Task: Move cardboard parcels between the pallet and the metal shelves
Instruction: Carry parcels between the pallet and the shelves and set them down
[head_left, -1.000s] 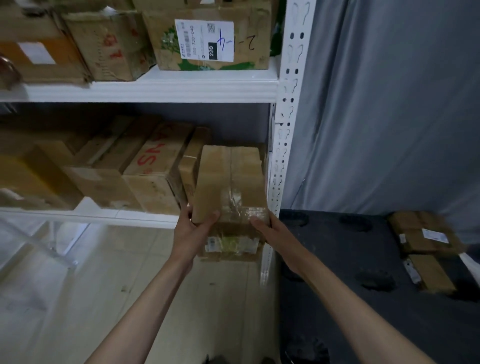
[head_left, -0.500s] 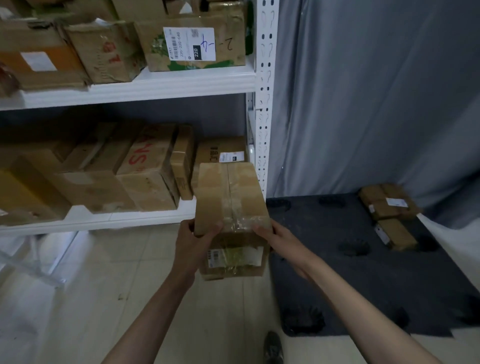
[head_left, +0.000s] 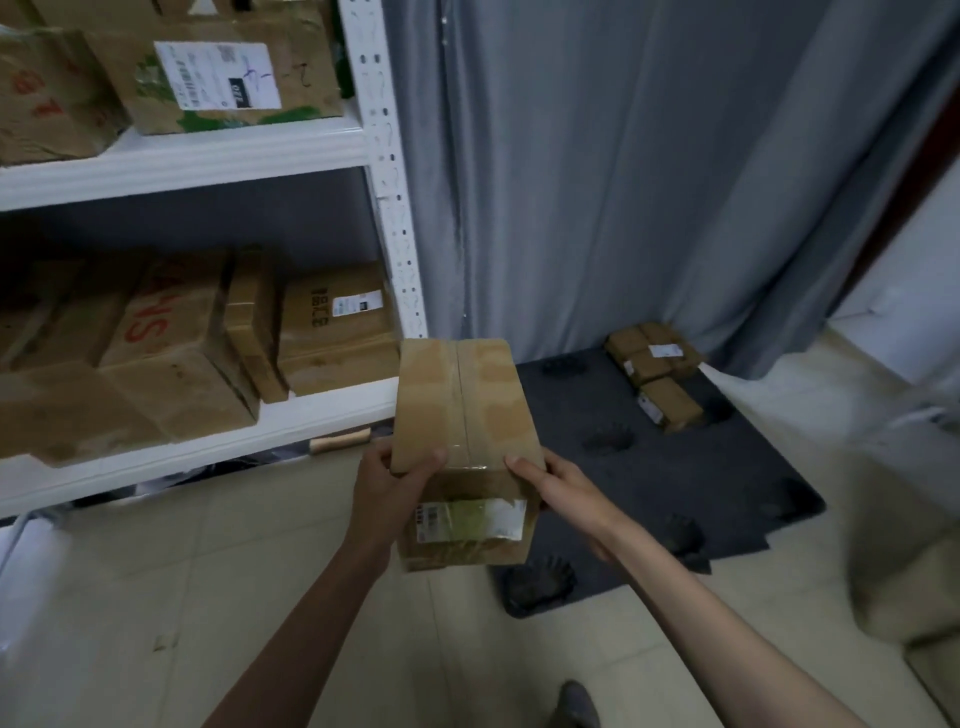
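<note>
Since a second ago the cardboard parcel (head_left: 462, 415) has come out of the lower shelf bay and now hangs in the air in front of the shelf's corner post (head_left: 387, 171), over the tiled floor (head_left: 156, 597), between the shelving and the pallet. It is a long taped box, its far end tipped slightly up, with a white and green label on the near end face. The left hand (head_left: 387, 493) grips the near left corner, thumb curled over the top edge and fingers wrapped round the side. The right hand (head_left: 558, 491) holds the near right corner, thumb laid on the top edge; its other fingers are hidden behind the box.

Just behind the parcel, the lower metal shelf (head_left: 208, 447) carries a row of boxes, among them one with a small white label (head_left: 337, 327) and one with red lettering (head_left: 166, 338). The upper shelf (head_left: 182, 161) holds a box with a large shipping label (head_left: 223, 73). To the right, the dark pallet (head_left: 675, 493) lies on the floor with a few small parcels (head_left: 654, 369) clustered at its far edge, against a grey curtain (head_left: 623, 156). A shoe (head_left: 576, 704) shows at the bottom edge.
</note>
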